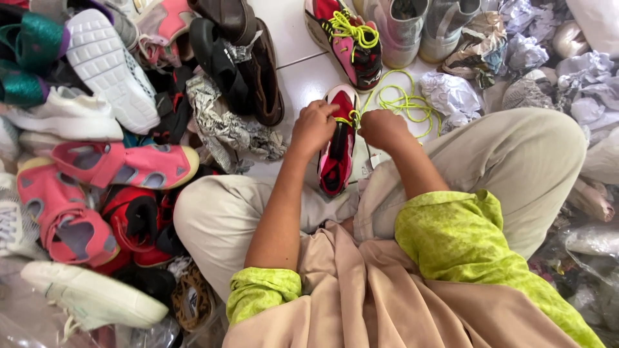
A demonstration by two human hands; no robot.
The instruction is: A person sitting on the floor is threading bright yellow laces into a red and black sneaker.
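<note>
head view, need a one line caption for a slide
Seated person's left hand and right hand grip a neon yellow lace on a red and black sneaker amid piled shoes.

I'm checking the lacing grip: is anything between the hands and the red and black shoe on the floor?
Nothing visible. The left hand and right hand are already at the red and black shoe, with the yellow-green lace trailing from between them onto the floor.

A single head-worn camera looks steeply down from close above the seated person's lap, facing forward over the knees to the white tiled floor (290, 48) ahead.
</note>
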